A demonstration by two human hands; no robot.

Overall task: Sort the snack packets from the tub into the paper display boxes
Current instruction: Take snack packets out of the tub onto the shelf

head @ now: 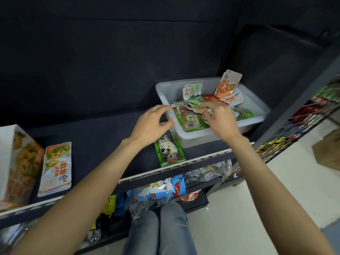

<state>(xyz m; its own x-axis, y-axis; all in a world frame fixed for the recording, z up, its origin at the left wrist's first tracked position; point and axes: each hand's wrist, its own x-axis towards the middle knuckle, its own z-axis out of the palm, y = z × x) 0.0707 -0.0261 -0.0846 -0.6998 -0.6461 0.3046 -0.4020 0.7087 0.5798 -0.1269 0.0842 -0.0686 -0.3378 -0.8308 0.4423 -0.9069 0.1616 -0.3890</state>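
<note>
my right hand [219, 119] pinches a green snack packet [195, 103] over the white tub [253, 100] on the dark shelf [103, 138]; my left hand [152, 122] hovers beside its rim, fingers loosely spread, holding nothing.

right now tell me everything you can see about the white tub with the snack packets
The tub is a shallow rectangular bin of milky, translucent-looking plastic with rounded corners and a rolled rim. It sits on the dark shelf at its right end, skewed to the front edge. Mixed green, orange and red snack packets fill it; one orange packet leans upright against the far wall. The right hand reaches into the packets; the left hand hovers at the near-left rim. A panda packet lies just outside that corner.
</note>
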